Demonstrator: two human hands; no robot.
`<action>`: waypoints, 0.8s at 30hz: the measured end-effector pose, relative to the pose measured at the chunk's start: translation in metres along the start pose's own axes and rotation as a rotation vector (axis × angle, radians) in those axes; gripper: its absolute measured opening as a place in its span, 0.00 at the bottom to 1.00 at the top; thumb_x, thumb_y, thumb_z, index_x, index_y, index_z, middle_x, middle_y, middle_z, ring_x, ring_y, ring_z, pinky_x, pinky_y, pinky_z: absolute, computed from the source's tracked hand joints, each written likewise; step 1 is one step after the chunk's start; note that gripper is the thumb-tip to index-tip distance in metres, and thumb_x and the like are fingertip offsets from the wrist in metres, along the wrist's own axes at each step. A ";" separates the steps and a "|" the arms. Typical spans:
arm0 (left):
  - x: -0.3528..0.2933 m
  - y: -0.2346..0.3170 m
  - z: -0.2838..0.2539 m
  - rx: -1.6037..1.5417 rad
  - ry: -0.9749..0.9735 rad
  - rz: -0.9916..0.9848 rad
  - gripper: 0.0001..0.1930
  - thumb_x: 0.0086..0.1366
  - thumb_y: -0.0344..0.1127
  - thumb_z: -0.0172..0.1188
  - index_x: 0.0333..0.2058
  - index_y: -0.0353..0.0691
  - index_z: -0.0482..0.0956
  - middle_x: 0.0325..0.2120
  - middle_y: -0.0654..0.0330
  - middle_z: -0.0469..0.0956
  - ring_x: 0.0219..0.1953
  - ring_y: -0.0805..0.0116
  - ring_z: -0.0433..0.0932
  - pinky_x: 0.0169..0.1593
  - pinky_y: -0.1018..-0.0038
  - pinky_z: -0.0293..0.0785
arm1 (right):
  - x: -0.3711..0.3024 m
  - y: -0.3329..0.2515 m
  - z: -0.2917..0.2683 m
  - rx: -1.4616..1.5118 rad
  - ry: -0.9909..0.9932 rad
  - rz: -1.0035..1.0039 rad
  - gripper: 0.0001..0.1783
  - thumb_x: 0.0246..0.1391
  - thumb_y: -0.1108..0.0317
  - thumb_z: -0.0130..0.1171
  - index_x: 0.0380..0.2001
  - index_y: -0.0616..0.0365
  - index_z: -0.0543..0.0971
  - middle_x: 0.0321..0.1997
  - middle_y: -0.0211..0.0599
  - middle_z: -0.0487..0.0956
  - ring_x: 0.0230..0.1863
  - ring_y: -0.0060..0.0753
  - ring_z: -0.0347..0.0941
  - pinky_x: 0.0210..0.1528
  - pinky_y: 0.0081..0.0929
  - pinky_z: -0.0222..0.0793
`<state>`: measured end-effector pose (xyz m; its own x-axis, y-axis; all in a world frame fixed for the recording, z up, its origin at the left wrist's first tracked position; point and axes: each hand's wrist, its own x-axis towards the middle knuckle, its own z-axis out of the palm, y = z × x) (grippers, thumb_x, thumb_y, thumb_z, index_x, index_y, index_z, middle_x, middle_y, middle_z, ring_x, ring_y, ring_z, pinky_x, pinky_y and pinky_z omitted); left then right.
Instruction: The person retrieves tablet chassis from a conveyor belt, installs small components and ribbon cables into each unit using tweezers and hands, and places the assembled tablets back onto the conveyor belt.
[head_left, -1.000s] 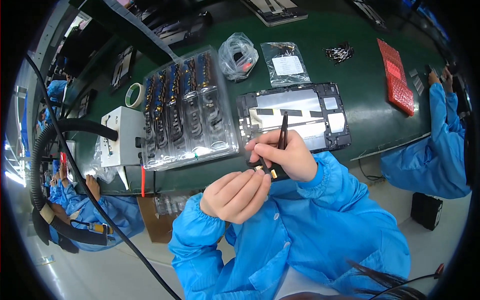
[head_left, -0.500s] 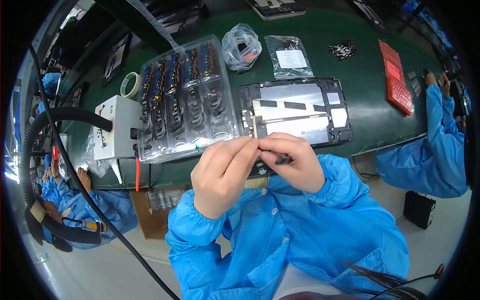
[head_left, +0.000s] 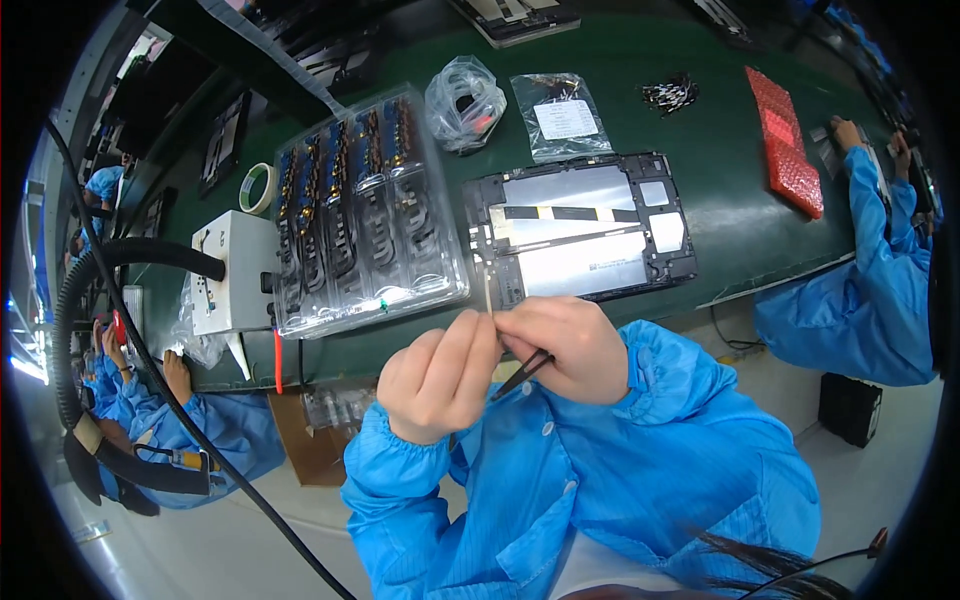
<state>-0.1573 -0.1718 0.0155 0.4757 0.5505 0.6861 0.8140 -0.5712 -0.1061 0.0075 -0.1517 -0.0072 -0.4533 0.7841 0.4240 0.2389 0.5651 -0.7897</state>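
My left hand (head_left: 440, 375) and my right hand (head_left: 565, 345) meet with their fingertips together, just in front of the table's near edge. Between the fingertips a thin pale strip (head_left: 488, 288) sticks up toward the table; both hands pinch its lower end. Dark tweezers (head_left: 524, 372) lie in my right hand, their end slanting down to the left. Beyond the fingers, an opened tablet housing (head_left: 530, 190) lies flat, with a silvery inner plate and dark and yellowish tape pieces. What lies inside the pinch is hidden.
A clear plastic tray (head_left: 425, 290) of flex-cable parts stands left, beside a white box (head_left: 235, 275) with a black hose (head_left: 150, 250). Behind are bagged parts (head_left: 560, 120), a loose pile of small parts (head_left: 670, 94) and red bubble wrap (head_left: 785, 150). Co-workers (head_left: 850, 310) sit either side.
Both hands have drawn back from the tablet housing toward my body, still pinched together. The tweezers in my right hand now show more of their length. The view has shifted slightly.
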 end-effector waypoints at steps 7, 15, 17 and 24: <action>-0.090 -0.012 -0.052 0.310 0.400 -0.823 0.08 0.47 0.20 0.57 0.28 0.36 0.77 0.27 0.57 0.76 0.26 0.67 0.74 0.26 0.76 0.70 | -0.014 0.014 -0.010 0.046 -0.114 0.059 0.19 0.36 0.80 0.54 0.37 0.61 0.76 0.22 0.36 0.73 0.23 0.38 0.71 0.27 0.28 0.67; -0.258 -0.045 -0.055 0.781 -0.321 -1.365 0.13 0.60 0.37 0.50 0.34 0.33 0.76 0.31 0.51 0.77 0.32 0.55 0.75 0.34 0.66 0.71 | -0.018 0.024 -0.020 0.152 -0.038 0.171 0.13 0.44 0.81 0.54 0.37 0.65 0.76 0.27 0.43 0.77 0.27 0.32 0.75 0.27 0.24 0.69; -0.277 -0.052 -0.051 0.751 -0.335 -1.448 0.15 0.60 0.40 0.50 0.35 0.33 0.76 0.32 0.49 0.77 0.34 0.50 0.75 0.37 0.64 0.70 | -0.019 0.024 -0.016 0.163 -0.023 0.152 0.12 0.44 0.78 0.54 0.36 0.64 0.76 0.26 0.43 0.76 0.26 0.36 0.74 0.28 0.26 0.69; -0.098 0.007 -0.045 0.015 0.348 -1.217 0.09 0.57 0.23 0.50 0.35 0.31 0.76 0.30 0.53 0.78 0.28 0.68 0.77 0.27 0.81 0.71 | -0.021 0.019 -0.008 0.365 -0.104 0.291 0.10 0.45 0.76 0.56 0.33 0.66 0.76 0.27 0.44 0.78 0.26 0.34 0.77 0.29 0.24 0.71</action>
<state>-0.2138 -0.2572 -0.0199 -0.6914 0.5239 0.4975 0.6670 0.1984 0.7182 0.0284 -0.1559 -0.0277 -0.4999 0.8562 0.1305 0.0597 0.1844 -0.9810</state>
